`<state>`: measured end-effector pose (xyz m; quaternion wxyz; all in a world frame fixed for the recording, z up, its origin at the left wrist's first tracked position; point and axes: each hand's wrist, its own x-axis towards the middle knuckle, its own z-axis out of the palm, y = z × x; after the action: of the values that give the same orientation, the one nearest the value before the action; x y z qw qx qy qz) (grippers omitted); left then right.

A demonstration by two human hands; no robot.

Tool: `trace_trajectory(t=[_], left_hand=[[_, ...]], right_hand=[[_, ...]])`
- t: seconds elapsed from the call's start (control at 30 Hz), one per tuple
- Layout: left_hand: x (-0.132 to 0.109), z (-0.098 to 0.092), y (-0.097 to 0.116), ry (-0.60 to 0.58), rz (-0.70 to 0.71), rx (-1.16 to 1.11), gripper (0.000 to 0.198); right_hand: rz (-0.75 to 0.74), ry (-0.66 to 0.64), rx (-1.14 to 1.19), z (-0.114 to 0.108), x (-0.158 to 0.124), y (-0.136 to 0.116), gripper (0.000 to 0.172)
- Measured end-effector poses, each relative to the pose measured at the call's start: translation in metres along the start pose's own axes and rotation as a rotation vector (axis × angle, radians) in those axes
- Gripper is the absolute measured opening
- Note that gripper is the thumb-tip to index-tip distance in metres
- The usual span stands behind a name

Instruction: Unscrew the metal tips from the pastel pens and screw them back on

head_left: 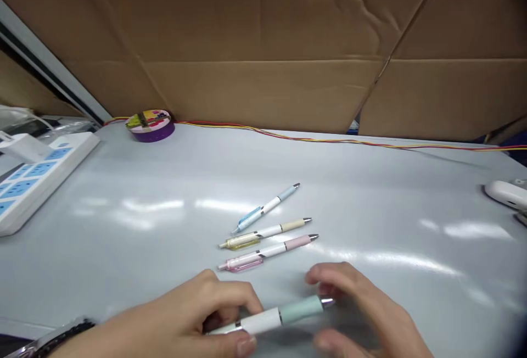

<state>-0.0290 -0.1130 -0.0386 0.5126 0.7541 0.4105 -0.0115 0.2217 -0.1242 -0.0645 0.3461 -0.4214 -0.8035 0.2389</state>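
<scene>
My left hand [206, 314] is closed on a white pen with a mint-green grip [284, 315], its thumb and fingers around the clip end. The pen's silver tip points right, toward my right hand [362, 308]. That hand is open, thumb and fingers apart on either side of the tip, and seems not to touch it. Beyond my hands lie a pink-grip pen [272, 250], a yellow-grip pen [269, 231] and a blue-grip pen [267, 207], tips to the right. The blue one lies at a steeper slant than the other two.
A white power strip [45, 174] with a plugged-in white adapter [27, 146] sits at the left. A round purple tin [152, 127] stands at the back, near red and yellow wires [288, 137] along the cardboard wall [247, 89]. A white device [506, 193] lies far right.
</scene>
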Motion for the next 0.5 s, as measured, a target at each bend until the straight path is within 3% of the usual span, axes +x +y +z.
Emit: trace_trajectory(t=[0.07,0.2,0.27,0.43,0.5], left_hand=[[0.0002,0.0002,0.0005,-0.017,-0.004,-0.019,0.033],[-0.0004,0.0007,0.0007,-0.06,0.004,-0.088,0.035],[-0.0009,0.0005,0.0012,-0.066,-0.005,-0.12,0.037],[-0.0014,-0.0012,0.0046,-0.047,-0.028,-0.176,0.039],[-0.0021,-0.0018,0.0063,-0.053,-0.013,-0.179,0.04]], right_hand=[[0.009,-0.009,-0.021,-0.0009,0.0,-0.0011,0.044],[0.134,-0.027,-0.103,0.0031,-0.0038,-0.0011,0.046],[0.173,-0.003,-0.087,0.0046,-0.0048,-0.0018,0.04],[0.261,-0.003,0.214,-0.0005,-0.0059,-0.0074,0.007],[0.259,0.01,0.325,-0.004,-0.0073,-0.0087,0.008]])
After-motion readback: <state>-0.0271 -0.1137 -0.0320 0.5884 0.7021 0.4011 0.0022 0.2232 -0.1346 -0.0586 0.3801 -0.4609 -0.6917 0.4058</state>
